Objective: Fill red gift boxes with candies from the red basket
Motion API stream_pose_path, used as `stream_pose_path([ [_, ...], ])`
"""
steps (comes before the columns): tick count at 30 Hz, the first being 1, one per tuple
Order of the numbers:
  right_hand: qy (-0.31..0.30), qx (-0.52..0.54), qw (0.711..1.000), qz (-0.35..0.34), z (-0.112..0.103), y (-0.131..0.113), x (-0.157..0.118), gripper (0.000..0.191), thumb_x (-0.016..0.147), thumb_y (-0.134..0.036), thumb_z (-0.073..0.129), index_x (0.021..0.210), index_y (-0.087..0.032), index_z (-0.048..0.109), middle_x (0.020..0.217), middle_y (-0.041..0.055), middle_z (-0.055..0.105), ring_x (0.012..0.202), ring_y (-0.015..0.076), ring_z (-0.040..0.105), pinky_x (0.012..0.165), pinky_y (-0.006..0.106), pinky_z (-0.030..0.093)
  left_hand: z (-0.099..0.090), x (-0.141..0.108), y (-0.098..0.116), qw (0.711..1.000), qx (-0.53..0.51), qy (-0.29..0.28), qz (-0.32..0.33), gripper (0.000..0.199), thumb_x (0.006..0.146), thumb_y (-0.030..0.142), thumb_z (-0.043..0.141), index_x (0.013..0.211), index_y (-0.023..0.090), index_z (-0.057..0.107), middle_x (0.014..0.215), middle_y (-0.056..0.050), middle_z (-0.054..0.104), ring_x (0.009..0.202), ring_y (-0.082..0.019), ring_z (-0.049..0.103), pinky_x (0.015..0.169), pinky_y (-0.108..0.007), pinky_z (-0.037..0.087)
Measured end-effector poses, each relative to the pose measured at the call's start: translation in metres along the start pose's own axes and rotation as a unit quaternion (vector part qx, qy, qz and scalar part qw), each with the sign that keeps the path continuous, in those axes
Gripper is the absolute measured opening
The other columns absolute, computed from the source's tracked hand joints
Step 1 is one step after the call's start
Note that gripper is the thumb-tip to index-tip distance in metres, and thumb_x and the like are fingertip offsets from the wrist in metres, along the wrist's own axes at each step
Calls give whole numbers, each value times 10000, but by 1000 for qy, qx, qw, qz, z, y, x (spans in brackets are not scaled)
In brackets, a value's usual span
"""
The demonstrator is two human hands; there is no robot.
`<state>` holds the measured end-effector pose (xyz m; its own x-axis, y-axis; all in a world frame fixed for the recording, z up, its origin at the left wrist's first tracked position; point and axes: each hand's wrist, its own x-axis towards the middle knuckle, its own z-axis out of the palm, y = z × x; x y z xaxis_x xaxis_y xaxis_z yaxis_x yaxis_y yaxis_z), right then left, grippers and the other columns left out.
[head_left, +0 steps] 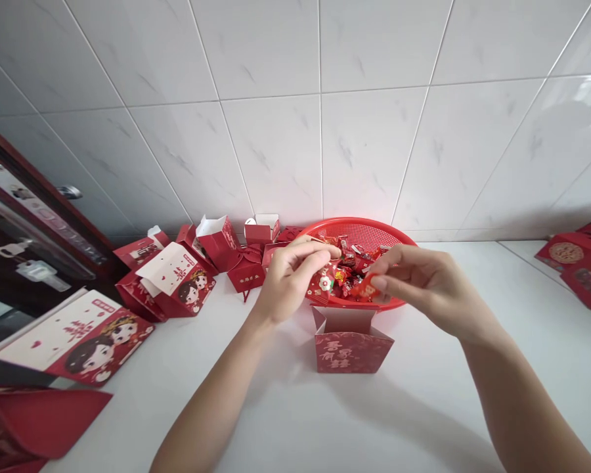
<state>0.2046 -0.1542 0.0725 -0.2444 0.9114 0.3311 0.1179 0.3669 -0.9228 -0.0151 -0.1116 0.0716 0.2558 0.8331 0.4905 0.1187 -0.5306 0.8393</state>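
Observation:
My left hand [295, 272] is closed on a red candy packet [324, 281] with a white flower print, held over the near left rim of a red plastic basket [408, 241]. Wrapped candies [347, 272] lie inside the basket. Between thumb and fingers, my right hand [418, 282] pinches a small orange-red wrapped candy [364, 289] above the basket's near right side. Just below both hands, an open red gift box [353, 351] with printed characters stands upright on the white surface. Its inside bottom is hidden from me.
Several red gift boxes [217, 243] crowd the back left by the tiled wall. Larger boxes with cartoon figures [93, 338] stand at the left, near a dark cabinet [29, 243] with keys. More red packaging [578, 263] lies at the far right.

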Motion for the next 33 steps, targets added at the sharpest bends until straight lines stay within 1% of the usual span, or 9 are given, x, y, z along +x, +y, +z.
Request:
stream_pose_path([
  [6,-158,-229,960,-20,3,-7,-9,157,934,-138,595,814,-201,673,778,3,719,700,143,661,645,260,527,-17,0,10,996,49,-72,19,196,852,183,644,962,189,806,1019,-59,726,905,-186,670,773,-301,551],
  [11,-126,-362,921,-67,15,-4,-14,249,939,-67,521,855,-209,707,746,7,717,610,125,599,557,238,422,-17,-4,10,981,93,-142,89,185,908,170,660,1044,206,780,1051,-55,708,978,-179,676,871,-312,559],
  [15,-123,-425,893,-85,18,-6,-18,283,950,-67,514,797,-212,704,688,12,702,552,127,573,531,252,378,-15,-7,5,972,122,-175,99,205,941,177,652,1103,232,765,1100,-48,682,1032,-177,676,895,-312,563],
  [18,-115,-405,904,-77,15,-9,-19,232,967,-131,554,808,-221,698,700,9,711,572,134,600,546,252,413,-15,-7,4,968,134,-187,98,231,955,171,629,1134,247,753,1123,-48,681,1033,-183,681,903,-331,568],
  [21,-50,-336,940,-41,13,-11,-17,128,982,-275,609,882,-229,673,728,-1,718,574,136,613,536,253,455,-15,-7,3,966,132,-193,109,250,970,165,612,1167,262,733,1145,-42,700,1052,-188,681,940,-355,566],
  [23,-7,-272,962,-13,13,-11,-15,181,964,-397,655,900,-228,638,766,4,725,592,147,646,526,259,488,-13,-8,3,968,119,-190,111,260,970,206,645,1214,275,701,1191,-36,709,1110,-197,673,989,-366,555],
  [27,57,-195,979,13,18,-10,-12,268,910,-461,721,910,-228,587,833,17,723,609,163,684,502,265,525,-6,-11,1,975,63,-205,66,524,929,261,724,1411,338,536,1378,-38,641,1176,-204,664,1010,-368,567],
  [30,45,-168,985,10,20,-9,-13,215,942,-420,681,901,-221,612,857,25,720,589,151,673,491,261,534,0,-14,2,973,42,-221,40,639,890,236,758,1446,354,467,1415,-50,607,1194,-209,658,1007,-372,574],
  [33,30,-159,987,8,16,-8,-13,278,994,-403,607,797,-208,606,722,1,672,490,118,620,460,242,511,-1,-14,5,976,35,-216,14,574,876,264,770,1377,317,495,1350,-63,626,1110,-208,689,938,-365,596],
])
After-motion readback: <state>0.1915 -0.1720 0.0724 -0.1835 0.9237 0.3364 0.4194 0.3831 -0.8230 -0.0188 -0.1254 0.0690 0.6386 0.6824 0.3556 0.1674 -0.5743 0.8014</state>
